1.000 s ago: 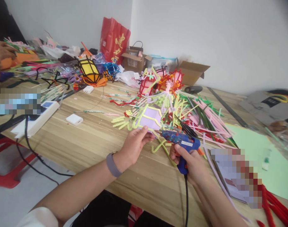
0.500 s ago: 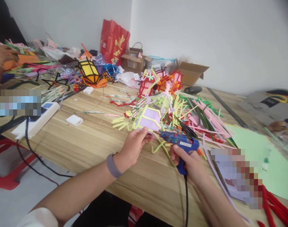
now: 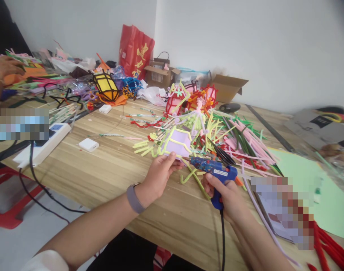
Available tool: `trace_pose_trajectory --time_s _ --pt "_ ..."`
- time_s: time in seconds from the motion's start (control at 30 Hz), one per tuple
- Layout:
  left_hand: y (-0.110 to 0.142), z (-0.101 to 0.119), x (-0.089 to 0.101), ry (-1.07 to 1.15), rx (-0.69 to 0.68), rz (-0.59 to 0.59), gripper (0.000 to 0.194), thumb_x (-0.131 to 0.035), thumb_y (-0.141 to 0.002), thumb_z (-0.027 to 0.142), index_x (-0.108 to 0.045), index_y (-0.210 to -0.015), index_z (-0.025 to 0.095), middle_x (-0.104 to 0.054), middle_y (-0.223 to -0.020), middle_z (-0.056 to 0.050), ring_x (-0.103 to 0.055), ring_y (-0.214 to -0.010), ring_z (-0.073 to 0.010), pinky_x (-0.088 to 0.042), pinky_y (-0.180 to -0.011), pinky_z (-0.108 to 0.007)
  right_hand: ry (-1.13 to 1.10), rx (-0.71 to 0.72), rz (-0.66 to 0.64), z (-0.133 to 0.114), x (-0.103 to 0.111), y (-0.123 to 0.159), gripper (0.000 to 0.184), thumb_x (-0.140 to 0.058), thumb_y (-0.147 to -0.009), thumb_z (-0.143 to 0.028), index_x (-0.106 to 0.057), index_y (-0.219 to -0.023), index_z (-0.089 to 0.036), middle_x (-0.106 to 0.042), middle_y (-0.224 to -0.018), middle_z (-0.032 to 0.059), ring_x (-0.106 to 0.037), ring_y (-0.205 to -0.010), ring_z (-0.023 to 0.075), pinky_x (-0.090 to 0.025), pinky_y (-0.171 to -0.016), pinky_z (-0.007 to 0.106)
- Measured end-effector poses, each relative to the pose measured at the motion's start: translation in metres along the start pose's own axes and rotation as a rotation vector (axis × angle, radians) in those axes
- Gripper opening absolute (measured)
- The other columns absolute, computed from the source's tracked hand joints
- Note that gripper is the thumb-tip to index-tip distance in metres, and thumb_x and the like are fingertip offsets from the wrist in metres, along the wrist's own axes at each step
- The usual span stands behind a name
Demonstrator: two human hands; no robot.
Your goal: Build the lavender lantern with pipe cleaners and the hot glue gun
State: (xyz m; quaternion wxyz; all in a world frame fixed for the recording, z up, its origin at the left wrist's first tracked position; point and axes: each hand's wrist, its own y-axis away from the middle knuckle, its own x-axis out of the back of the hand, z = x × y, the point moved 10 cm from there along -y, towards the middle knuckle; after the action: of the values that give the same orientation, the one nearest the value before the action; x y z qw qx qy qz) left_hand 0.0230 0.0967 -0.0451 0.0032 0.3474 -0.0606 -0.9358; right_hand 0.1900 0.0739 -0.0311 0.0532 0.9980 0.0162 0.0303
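Observation:
Between the thumb and fingers of my left hand [image 3: 162,173] is a small lantern [image 3: 178,142] with lilac panels and a pale yellow pipe-cleaner frame. My right hand [image 3: 224,192] is wrapped round the handle of a blue glue gun [image 3: 212,166], whose tip points left at the lantern's lower right edge. Whether the tip touches the lantern I cannot tell. A black cord hangs from the handle. Just under the lantern lie yellow-green pipe cleaners [image 3: 193,176]. Short yellow pieces [image 3: 142,146] lie to its left.
Behind are finished lanterns [image 3: 175,103] and a heap of pink pipe cleaners [image 3: 255,137]. A tablet [image 3: 276,210] and green sheet [image 3: 309,180] lie right. On the left are a white charger [image 3: 88,144], a power strip [image 3: 47,145] and another person's hand [image 3: 6,67].
The glue gun's tip has shifted very slightly left along the lantern's lower edge. The other person's hand at the far left has moved a little. Both my grips are unchanged.

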Motion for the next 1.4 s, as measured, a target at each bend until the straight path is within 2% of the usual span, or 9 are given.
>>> trace_pose_trajectory --time_s 0.8,1.4 --pt "-0.0003 0.0010 0.0005 -0.005 -0.001 0.005 0.032 -0.077 -0.068 0.041 -0.066 -0.071 0.011 -0.068 -0.067 -0.004 -0.064 -0.065 -0.0136 -0.052 -0.072 -0.028 0.038 -0.049 0.045 0.0024 0.0034 0.0021 0.056 -0.075 -0.054 -0.068 -0.048 -0.047 -0.019 -0.045 -0.044 -0.0025 -0.037 -0.041 0.0073 -0.029 -0.041 0.022" --pt "0.0001 -0.0004 0.0005 -0.005 0.008 0.004 0.036 -0.079 -0.066 0.044 -0.065 -0.071 0.011 -0.068 -0.066 -0.004 -0.065 -0.066 -0.0136 -0.051 -0.072 -0.027 0.076 -0.038 0.049 0.0011 0.0025 0.0028 0.055 -0.072 -0.058 -0.068 -0.048 -0.048 -0.020 -0.047 -0.044 -0.0023 -0.037 -0.041 0.0082 -0.030 -0.041 0.023"
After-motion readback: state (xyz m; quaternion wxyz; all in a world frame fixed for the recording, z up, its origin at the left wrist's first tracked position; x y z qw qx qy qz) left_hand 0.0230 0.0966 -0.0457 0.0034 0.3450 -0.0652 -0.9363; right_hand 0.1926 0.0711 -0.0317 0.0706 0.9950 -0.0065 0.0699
